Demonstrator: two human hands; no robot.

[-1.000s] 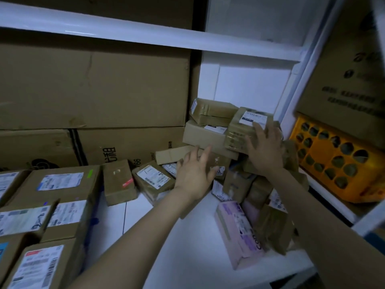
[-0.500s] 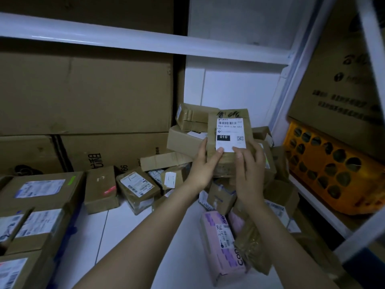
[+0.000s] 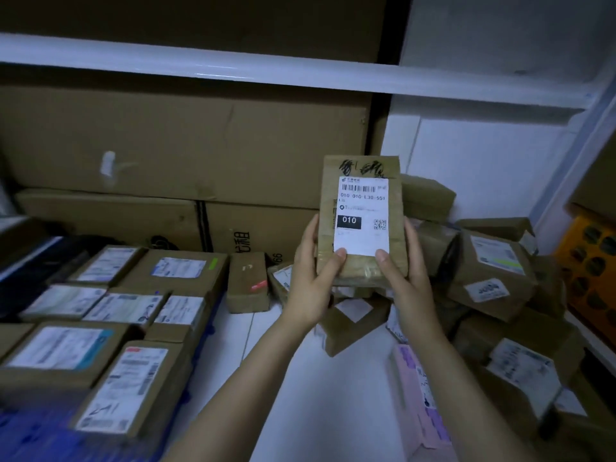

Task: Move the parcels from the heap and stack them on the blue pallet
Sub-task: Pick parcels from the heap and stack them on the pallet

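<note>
Head view: left hand (image 3: 311, 288) and right hand (image 3: 405, 285) grip the parcel (image 3: 361, 211) between them.

parcel (image 3: 361, 271) brn | label (image 3: 361, 238) wht/blk | pallet (image 3: 33, 435) blue | crate (image 3: 571, 241) prob. orange

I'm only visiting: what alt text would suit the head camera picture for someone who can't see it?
A left hand and right hand hold a brown parcel upright, its white label facing the camera. A heap of parcels lies at right; labelled boxes sit on a blue pallet at left.
</note>
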